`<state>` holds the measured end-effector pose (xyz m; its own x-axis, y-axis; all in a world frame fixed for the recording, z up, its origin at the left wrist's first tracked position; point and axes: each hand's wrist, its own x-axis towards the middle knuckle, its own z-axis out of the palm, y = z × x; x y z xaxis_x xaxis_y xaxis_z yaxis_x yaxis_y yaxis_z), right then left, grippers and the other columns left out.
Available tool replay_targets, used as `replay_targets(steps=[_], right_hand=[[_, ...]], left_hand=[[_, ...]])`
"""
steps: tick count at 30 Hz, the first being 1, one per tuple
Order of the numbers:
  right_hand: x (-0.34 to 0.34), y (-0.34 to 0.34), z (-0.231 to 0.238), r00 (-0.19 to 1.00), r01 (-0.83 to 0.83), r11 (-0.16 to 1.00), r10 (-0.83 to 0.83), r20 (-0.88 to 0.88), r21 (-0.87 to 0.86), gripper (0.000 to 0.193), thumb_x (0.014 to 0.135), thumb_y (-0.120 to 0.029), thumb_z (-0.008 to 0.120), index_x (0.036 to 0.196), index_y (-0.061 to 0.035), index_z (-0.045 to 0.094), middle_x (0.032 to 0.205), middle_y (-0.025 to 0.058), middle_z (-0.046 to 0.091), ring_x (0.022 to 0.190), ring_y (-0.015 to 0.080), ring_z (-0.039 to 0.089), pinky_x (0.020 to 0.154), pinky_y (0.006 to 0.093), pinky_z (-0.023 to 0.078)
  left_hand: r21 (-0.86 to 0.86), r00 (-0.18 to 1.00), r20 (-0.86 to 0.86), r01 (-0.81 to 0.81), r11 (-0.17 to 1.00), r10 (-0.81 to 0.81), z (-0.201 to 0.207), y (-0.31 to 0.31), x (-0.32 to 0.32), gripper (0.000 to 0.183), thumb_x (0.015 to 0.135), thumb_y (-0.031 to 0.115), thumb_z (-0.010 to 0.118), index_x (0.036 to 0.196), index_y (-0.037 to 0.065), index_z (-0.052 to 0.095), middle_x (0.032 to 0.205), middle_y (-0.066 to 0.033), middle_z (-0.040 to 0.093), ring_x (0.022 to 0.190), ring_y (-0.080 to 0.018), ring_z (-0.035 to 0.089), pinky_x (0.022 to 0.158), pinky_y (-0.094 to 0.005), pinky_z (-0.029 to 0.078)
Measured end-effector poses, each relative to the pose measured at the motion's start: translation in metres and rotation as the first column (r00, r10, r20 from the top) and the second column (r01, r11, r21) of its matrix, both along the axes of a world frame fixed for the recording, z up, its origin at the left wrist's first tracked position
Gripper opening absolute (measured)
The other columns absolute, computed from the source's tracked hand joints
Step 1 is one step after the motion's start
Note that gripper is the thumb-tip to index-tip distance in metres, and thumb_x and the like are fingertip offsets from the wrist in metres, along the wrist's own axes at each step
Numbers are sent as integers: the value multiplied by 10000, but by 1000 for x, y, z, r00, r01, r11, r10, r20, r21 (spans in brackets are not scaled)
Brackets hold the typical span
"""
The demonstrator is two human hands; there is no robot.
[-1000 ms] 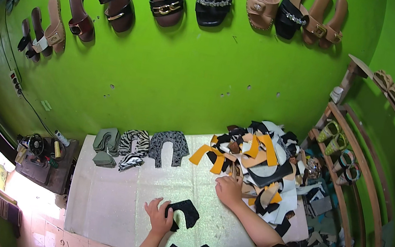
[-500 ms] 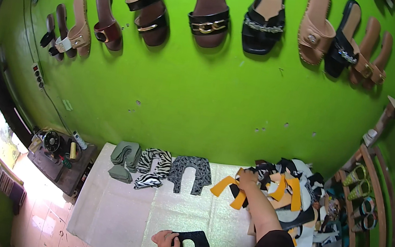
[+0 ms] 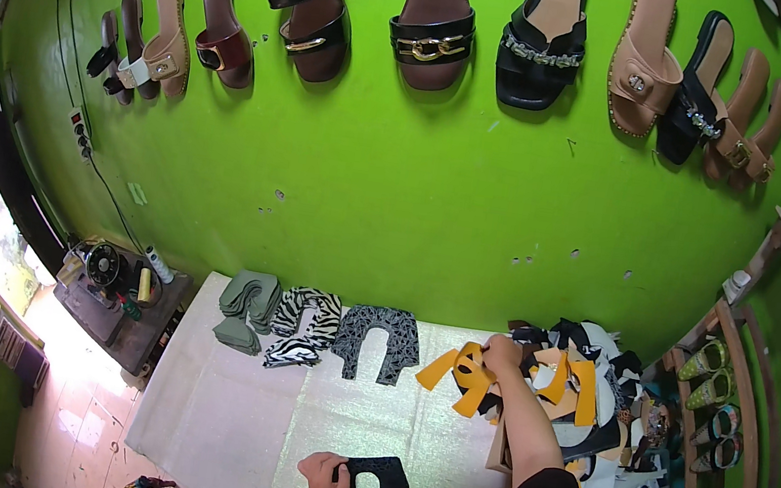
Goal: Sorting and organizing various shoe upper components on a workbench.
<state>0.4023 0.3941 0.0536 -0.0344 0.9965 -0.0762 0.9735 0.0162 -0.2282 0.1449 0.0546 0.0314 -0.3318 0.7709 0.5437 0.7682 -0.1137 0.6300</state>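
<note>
Near the front edge of the table, my left hand (image 3: pixel 323 479) grips the left leg of a black patterned U-shaped cut piece (image 3: pixel 394 476). The piece lies low over the white table cover, its opening toward me. Farther off to the right, my right hand (image 3: pixel 501 353) reaches into a heap of cut material. Its fingers are closed at the upper edge of a yellow-orange cut piece (image 3: pixel 470 375); the fingertips are partly hidden. More yellow strips (image 3: pixel 581 391) lie just right of that hand, mixed with black, tan and white scraps.
Along the table's back stand grey-green pieces (image 3: pixel 249 299), zebra-striped pieces (image 3: pixel 308 317) and a grey-black patterned U-shaped piece (image 3: pixel 381 328). A sewing machine table (image 3: pixel 124 326) is at the left. A wooden rack with shoes (image 3: pixel 705 388) stands right; sandals (image 3: pixel 433 45) hang on the green wall.
My right hand has shifted slightly right, and more of the yellow piece beneath it shows. My left hand stays on the black piece. The whole view has tilted a little.
</note>
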Motion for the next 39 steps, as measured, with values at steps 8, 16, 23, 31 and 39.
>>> replay_targets(steps=[8,16,23,31,39], right_hand=[[7,-42,94,647,168,929,148,-748,329,182,731,-110,694,898,-43,666,821,101,663,722,200,617,673,308,469],[13,-141,162,-89,-14,997,75,-993,76,213,786,-49,670,969,-3,571,804,25,596,717,74,565,638,199,448],[14,-245,122,409,-121,986,151,-900,110,211,794,-56,641,997,-15,602,918,31,620,869,109,562,776,247,439],[17,-335,65,314,-246,969,63,-947,-17,461,812,71,426,1264,-8,378,1276,133,467,1226,201,428,1012,317,328],[41,-347,48,-180,-40,999,-32,-983,-25,498,757,94,354,1251,26,349,1328,217,417,1293,279,354,1067,328,239]], left_hand=[[93,996,36,76,993,-80,8,-6,6,162,676,14,569,832,56,584,832,-112,558,874,-272,495,840,-396,311],[129,882,318,324,937,-349,49,13,32,144,763,21,576,905,3,592,834,-141,587,762,-254,580,714,-323,457],[-25,160,968,831,556,-194,96,51,74,530,911,380,496,1310,70,337,1090,-105,540,983,-236,583,767,-323,492],[71,-84,996,889,452,10,72,39,110,274,902,148,534,1157,64,479,1014,-52,590,896,-154,609,778,-295,530],[21,-26,1000,865,501,2,33,33,101,282,885,6,499,1164,9,459,1014,-102,603,878,-174,624,785,-294,517]])
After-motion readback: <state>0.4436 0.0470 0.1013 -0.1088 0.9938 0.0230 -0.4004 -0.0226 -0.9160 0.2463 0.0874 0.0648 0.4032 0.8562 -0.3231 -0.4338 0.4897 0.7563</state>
